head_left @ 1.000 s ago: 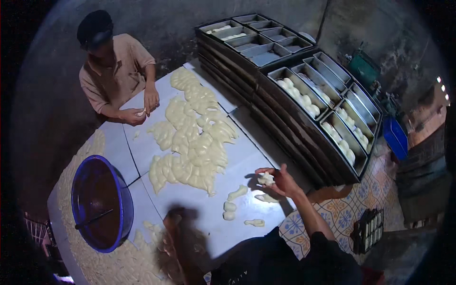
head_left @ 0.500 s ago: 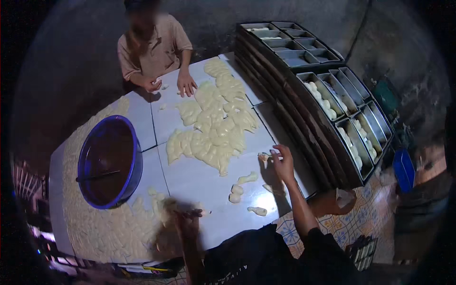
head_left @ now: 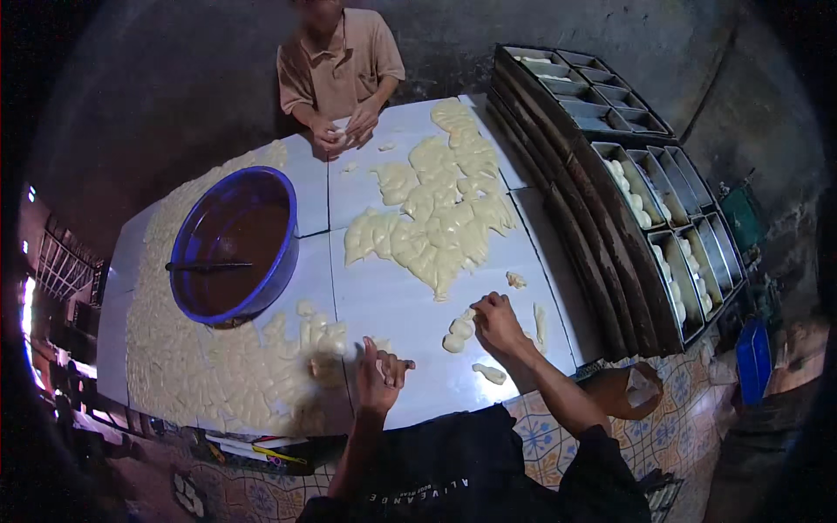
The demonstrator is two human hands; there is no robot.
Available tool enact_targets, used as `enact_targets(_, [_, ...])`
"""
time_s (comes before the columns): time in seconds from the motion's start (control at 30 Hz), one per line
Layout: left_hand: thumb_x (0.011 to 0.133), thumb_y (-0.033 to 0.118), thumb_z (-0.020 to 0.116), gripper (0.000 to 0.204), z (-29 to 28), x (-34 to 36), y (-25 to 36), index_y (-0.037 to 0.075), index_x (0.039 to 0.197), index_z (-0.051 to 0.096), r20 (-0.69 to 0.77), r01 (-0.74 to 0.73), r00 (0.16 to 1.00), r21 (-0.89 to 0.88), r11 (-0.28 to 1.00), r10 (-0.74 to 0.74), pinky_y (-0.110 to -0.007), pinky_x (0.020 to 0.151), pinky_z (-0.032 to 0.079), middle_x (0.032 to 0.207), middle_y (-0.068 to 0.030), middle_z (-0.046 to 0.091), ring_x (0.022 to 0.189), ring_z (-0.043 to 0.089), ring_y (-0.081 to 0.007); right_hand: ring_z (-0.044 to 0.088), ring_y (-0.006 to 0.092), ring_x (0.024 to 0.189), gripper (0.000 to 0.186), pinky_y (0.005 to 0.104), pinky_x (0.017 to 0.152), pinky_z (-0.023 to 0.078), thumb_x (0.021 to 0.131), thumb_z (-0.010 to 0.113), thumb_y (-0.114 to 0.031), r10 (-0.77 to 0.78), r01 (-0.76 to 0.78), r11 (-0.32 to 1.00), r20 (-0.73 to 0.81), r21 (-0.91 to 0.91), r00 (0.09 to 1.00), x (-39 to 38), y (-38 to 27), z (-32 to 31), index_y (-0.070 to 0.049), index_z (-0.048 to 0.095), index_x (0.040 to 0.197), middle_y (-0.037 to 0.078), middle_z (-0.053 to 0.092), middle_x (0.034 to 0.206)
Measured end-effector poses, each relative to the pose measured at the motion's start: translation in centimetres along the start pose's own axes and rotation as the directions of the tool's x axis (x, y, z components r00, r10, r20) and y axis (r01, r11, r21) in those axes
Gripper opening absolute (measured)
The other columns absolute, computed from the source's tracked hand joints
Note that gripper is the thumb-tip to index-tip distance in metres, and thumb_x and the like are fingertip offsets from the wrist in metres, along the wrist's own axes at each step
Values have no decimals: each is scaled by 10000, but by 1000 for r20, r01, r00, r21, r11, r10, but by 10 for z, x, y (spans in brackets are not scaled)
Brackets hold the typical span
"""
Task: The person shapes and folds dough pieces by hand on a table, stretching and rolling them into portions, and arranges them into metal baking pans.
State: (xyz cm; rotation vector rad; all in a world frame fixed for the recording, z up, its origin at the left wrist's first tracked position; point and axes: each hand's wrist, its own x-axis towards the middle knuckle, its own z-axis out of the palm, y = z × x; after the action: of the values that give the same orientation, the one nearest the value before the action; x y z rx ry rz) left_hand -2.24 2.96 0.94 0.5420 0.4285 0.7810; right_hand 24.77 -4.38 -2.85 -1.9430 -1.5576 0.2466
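Our right hand [head_left: 497, 321] pinches a dough piece [head_left: 471, 315] on the table [head_left: 392, 296]; our left hand [head_left: 379, 373] hovers half-open, empty.

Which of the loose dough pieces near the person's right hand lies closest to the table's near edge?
The single dough piece below the right hand; the other loose pieces lie beside or beyond that hand, farther up the table.

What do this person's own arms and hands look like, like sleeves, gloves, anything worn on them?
Both forearms are bare and come in from the lower edge. The left hand and the right hand wear no gloves; no watch, ring or band can be made out. Short dark sleeves end above the elbows, part of a dark top with pale lettering on the chest.
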Motion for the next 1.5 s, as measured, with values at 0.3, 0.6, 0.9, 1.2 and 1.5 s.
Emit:
enact_targets(0.3, [939,618,324,687,-2,-20,1,-8,1103,552,-133,31,991,91,995,-19,-354,718,417,614,-57,433,487,376,-172,571,214,1010,281,364,869,506,798,568,76,90,290,431,-361,854,928,37,-30,-109,16,548,1071,146,525,1188])
enact_targets(0.6, [897,689,305,805,6,-6,15,56,1380,424,73,-54,996,-78,996,60,-461,1046,318,1387,-205,436,1295,384,-340,550,292,1138,393,374,869,490,800,607,-33,187,-115,971,-360,212,914,-7,-10,-6,-53,594,1192,177,567,1202])
enact_targets(0.9, [915,683,256,796,29,-4,-4,178,1512,107,2,-78,997,0,997,78,-453,1049,295,1425,-150,398,1245,400,-275,588,326,1004,256,384,863,483,855,613,-91,-86,46,841,48,539,995,-19,-161,9,4,637,1091,171,585,1103])
enact_targets(1.2, [866,29,639,269,23,-22,-1,-28,1129,638,-27,-178,955,742,647,294,-287,909,454,1180,-116,617,1048,574,-162,556,143,852,240,239,689,470,848,672,-65,83,48,676,-140,736,987,-13,-159,9,-26,682,1085,78,573,924])
enact_targets(1.5, [897,75,598,190,-9,-6,-13,28,1079,620,188,139,981,-525,840,-45,-310,850,491,1010,-60,651,911,625,-198,378,290,1209,614,411,996,359,878,529,-575,-248,107,684,92,722,964,17,-177,18,-43,621,1170,119,488,1306])
